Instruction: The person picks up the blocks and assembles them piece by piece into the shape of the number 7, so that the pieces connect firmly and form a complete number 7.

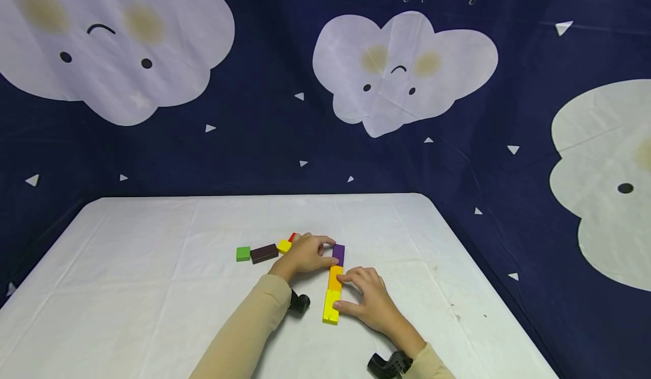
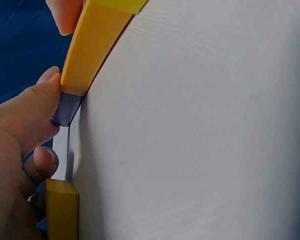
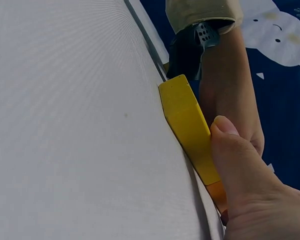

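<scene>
A straight row of three blocks lies on the white table: a purple block [image 1: 338, 254] at the far end, an orange block [image 1: 335, 278] in the middle and a yellow block [image 1: 331, 306] nearest me. My left hand [image 1: 304, 254] pinches the purple block, thumb on its left side by the orange joint and index finger around its far end. My right hand [image 1: 368, 297] rests along the row's right side. Its index fingertip touches the orange block and its thumb [image 3: 225, 132] lies against the yellow block's edge.
Left of the row lie a green block [image 1: 243, 253], a dark brown block [image 1: 264, 253], a small yellow block [image 1: 284, 247] and a red piece [image 1: 292, 236], partly behind my left hand. A dark blue cloth with clouds [image 1: 274, 142] hangs behind the table [image 1: 127, 288].
</scene>
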{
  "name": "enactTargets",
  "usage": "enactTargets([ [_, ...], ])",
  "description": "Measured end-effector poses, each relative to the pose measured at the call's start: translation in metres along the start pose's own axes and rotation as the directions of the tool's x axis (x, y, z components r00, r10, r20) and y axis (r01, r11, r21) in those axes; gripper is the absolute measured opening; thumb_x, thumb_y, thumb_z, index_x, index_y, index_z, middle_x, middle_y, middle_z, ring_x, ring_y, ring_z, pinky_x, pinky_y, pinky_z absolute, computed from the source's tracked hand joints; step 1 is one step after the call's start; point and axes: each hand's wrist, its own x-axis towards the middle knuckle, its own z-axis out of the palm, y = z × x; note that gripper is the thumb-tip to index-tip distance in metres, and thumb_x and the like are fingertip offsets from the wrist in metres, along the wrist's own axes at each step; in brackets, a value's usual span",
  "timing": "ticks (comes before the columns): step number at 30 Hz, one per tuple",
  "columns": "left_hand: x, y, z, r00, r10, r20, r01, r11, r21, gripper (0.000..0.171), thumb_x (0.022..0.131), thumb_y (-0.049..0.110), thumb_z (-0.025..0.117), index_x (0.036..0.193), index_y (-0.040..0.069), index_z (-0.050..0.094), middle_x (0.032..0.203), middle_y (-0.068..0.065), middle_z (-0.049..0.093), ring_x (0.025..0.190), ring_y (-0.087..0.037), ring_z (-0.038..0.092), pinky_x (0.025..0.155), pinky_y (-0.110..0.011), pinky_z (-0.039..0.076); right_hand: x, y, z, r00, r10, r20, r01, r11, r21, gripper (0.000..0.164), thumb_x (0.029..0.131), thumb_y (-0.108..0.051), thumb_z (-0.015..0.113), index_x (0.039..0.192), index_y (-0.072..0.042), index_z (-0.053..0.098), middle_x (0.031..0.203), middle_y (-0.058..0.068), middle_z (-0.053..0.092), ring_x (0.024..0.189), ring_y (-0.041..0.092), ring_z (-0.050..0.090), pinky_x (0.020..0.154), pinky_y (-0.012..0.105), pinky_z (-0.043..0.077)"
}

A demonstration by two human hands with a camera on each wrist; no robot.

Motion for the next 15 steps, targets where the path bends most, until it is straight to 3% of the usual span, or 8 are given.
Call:
enactTargets([
  [15, -0.0007, 0.0015, -0.0016, 1.0, 0.003, 0.015, -0.003, 1.0, -0.009, 0.051, 0.086, 0.046, 0.074, 0.128, 0.019, 0.067, 0.073, 0.005, 0.053, 0.079, -0.014, 0.047, 0.082, -0.035, 0.027, -0.0012, 0.0004, 0.0002, 1.0, -0.007, -0.01, 0.007, 1.0, 0.0, 0.053, 0.079, -0.055, 0.077, 0.122, -0.026, 0.067, 0.122, -0.013, 0.059, 0.117, 0.012, 0.044, 0.099, 0.047, 0.035],
])
